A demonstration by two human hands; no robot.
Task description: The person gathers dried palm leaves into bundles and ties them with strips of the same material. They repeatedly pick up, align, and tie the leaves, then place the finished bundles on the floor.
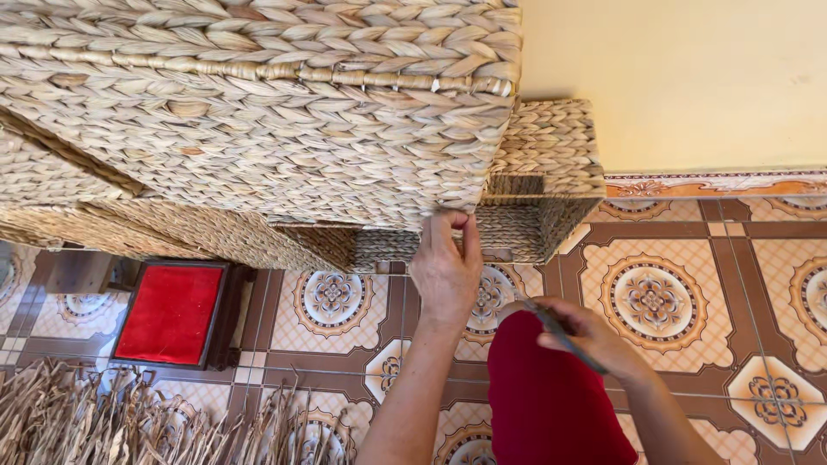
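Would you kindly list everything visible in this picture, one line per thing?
woven basket: one large, straw-coloured, top left, filling the upper frame
smaller woven basket: one, straw-coloured, behind the large one, by the wall
stool: one, dark wood with red cushion, on the floor at left
dried straw: one pile, tan, bottom left
floor tiles: patterned, brown and cream
wall: yellow, upper right
red trouser leg: one, bottom centre
left hand: pinching the large basket's lower edge
right hand: holding a thin dark tool

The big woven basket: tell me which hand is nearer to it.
Left. The left hand pinches the lower corner of the big woven basket. The right hand holds a thin dark tool lower down, apart from the basket, above the red-clad knee.
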